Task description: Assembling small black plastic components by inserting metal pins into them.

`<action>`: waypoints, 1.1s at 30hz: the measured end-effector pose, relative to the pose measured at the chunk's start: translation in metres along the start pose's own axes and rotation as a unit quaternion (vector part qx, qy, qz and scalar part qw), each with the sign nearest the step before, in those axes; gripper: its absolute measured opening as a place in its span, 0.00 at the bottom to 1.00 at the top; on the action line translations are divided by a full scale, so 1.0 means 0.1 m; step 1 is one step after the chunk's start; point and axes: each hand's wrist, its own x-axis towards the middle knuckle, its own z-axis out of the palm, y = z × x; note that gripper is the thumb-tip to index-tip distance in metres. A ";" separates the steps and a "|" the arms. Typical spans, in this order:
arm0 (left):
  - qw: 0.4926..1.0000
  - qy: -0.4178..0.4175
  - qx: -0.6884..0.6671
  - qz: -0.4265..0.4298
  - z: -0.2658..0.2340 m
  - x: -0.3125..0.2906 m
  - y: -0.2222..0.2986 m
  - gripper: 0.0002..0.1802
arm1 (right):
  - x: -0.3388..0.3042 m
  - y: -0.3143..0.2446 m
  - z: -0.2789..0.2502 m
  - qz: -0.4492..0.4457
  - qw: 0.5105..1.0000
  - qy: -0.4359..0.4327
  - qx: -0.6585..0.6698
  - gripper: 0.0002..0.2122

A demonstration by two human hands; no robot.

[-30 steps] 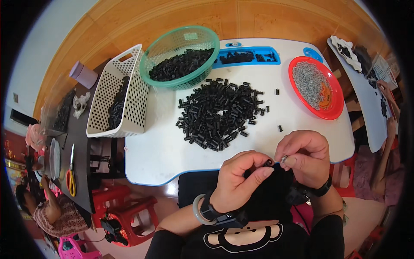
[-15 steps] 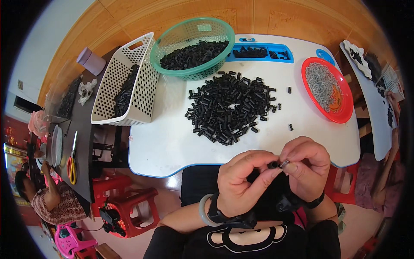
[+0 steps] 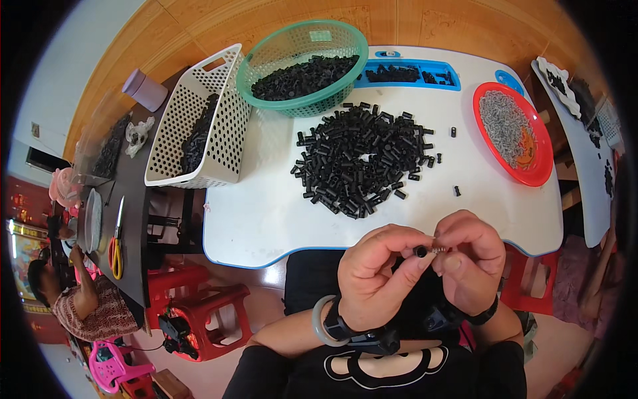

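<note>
Above my lap, just off the table's near edge, both hands meet fingertip to fingertip. Between thumb and forefinger, my left hand (image 3: 377, 279) pinches a short black plastic tube (image 3: 420, 251), its open end showing. A small metal spring (image 3: 437, 251) sits in the pinch of my right hand (image 3: 470, 263), close beside the tube; whether its end touches the tube I cannot tell. Beyond my hands, a heap of black plastic tubes (image 3: 359, 159) lies on the white table (image 3: 259, 226). To the right stands a red plate (image 3: 546, 149) with many grey springs (image 3: 505, 123).
A green basket (image 3: 362, 63) and a white perforated basket (image 3: 229, 146) hold black parts. At the back lies a blue tray (image 3: 438, 65). Loose black pieces lie right of the heap. Scissors (image 3: 117, 246) rest on a dark side table (image 3: 133, 219). Another person (image 3: 100, 299) sits at far left.
The view has shifted slightly, so the table appears a little higher and farther right. Both hands stay together, with the tube and spring still pinched between the fingers.
</note>
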 end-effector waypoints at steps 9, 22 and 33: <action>0.980 -0.070 0.163 0.095 -0.12 0.05 0.02 0.10 | 0.01 -0.19 -0.12 0.237 0.970 -0.045 -0.007 0.10; 0.992 -0.016 -0.057 -0.113 -0.07 -0.02 -0.04 0.11 | 0.05 -0.11 -0.14 -0.017 0.972 -0.086 -0.217 0.03; 0.983 -0.026 -0.117 -0.136 -0.10 -0.02 0.00 0.11 | 0.15 -0.14 -0.72 -0.046 0.909 0.102 -0.402 0.02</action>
